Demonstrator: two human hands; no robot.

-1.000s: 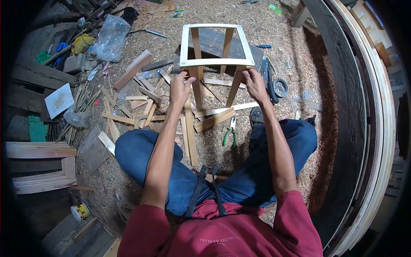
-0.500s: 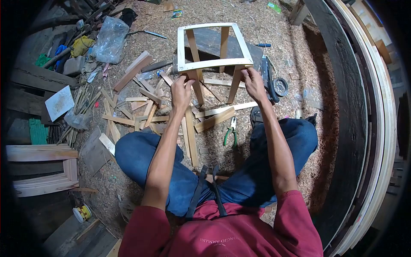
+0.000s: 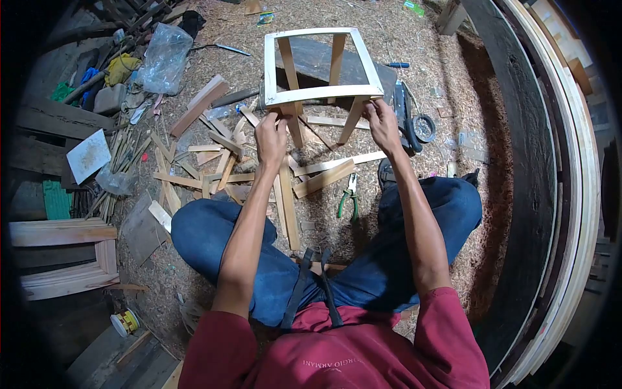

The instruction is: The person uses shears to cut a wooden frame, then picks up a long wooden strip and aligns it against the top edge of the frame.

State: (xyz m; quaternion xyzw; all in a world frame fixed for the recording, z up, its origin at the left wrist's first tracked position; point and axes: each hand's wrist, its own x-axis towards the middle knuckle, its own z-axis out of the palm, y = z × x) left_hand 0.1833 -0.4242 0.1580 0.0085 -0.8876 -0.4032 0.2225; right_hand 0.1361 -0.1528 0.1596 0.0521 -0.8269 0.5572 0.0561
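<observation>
A wooden stool frame (image 3: 324,93) stands out in front of me, its pale four-sided top rim open in the middle and its brown legs pointing down. My left hand (image 3: 271,137) grips it at the near left corner, fingers closed just below the rim. At the near right corner, my right hand (image 3: 383,125) is closed round the top of the leg under the rim. Parts of the fingers on both hands are hidden by the wood. Behind and below the frame lies a dark board (image 3: 311,55).
Wood offcuts (image 3: 223,178) litter the floor, with green-handled pliers (image 3: 348,200) between my legs. A roll of black tape (image 3: 424,128) lies right of the frame. Clear plastic bags (image 3: 166,58) and scraps fill the left. Long planks (image 3: 570,259) line the right side.
Both hands have shifted the stool frame slightly left and away from me, and its leg ends have swung the same way. The grip at both near corners is unchanged.
</observation>
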